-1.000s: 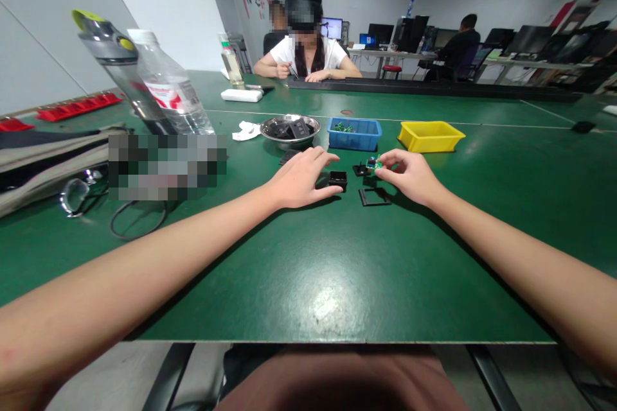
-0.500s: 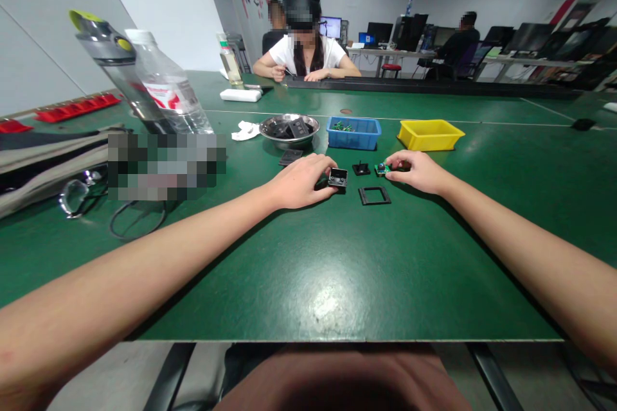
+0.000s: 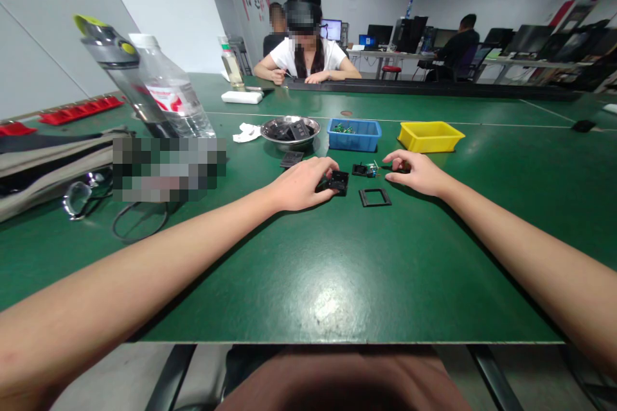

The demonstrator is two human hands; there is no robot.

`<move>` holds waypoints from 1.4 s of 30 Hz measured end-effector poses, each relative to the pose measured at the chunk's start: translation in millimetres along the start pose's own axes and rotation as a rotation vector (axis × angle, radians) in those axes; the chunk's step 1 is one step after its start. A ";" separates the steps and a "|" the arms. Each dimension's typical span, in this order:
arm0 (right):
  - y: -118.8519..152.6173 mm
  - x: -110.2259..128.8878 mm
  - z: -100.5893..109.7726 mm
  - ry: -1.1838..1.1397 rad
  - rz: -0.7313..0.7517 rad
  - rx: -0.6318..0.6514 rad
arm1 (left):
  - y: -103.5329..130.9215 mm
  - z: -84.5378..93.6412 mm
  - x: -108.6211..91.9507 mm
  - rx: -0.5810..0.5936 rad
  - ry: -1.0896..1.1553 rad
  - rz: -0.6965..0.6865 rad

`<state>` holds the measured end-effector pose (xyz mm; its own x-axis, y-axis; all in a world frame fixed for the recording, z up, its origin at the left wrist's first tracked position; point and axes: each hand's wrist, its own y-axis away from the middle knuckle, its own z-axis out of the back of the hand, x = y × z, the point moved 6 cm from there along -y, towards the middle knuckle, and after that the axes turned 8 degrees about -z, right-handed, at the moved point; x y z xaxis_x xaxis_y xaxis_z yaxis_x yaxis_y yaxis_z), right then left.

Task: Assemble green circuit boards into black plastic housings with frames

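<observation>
My left hand (image 3: 308, 185) is closed on a small black plastic housing (image 3: 340, 182), thumb and fingers gripping its left side. My right hand (image 3: 415, 171) has thumb and index finger apart, with nothing between them. Just left of its fingertips lies a small green circuit board (image 3: 373, 169), tipped over and touching or very near a small black plastic part (image 3: 359, 169). A black rectangular frame (image 3: 375, 197) lies flat on the green table (image 3: 308, 257) between my hands. Behind my left hand is a flat black piece (image 3: 292, 159).
A metal bowl (image 3: 270, 139) holds black parts; a blue bin (image 3: 354, 140) beside it holds green boards. A yellow bin (image 3: 430, 141) stands farther right. Bottles (image 3: 171, 96), a bag (image 3: 53, 170) and a cable (image 3: 139, 231) occupy the left. A person (image 3: 306, 51) sits opposite.
My right hand has let go of the circuit board, which now lies tipped against or near the small black part. The housing in my left hand has turned, showing a darker face.
</observation>
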<state>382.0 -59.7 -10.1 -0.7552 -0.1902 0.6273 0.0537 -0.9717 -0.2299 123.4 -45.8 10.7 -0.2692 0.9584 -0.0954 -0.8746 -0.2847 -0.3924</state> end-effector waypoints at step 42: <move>4.0 16.5 1.0 0.056 0.007 -0.199 | 0.3 -0.1 0.0 0.000 0.017 0.004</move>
<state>370.4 -66.9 0.1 -0.7908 -0.1835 0.5839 -0.0669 -0.9224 -0.3805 123.2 -45.8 10.5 -0.2657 0.9575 -0.1122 -0.8736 -0.2883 -0.3921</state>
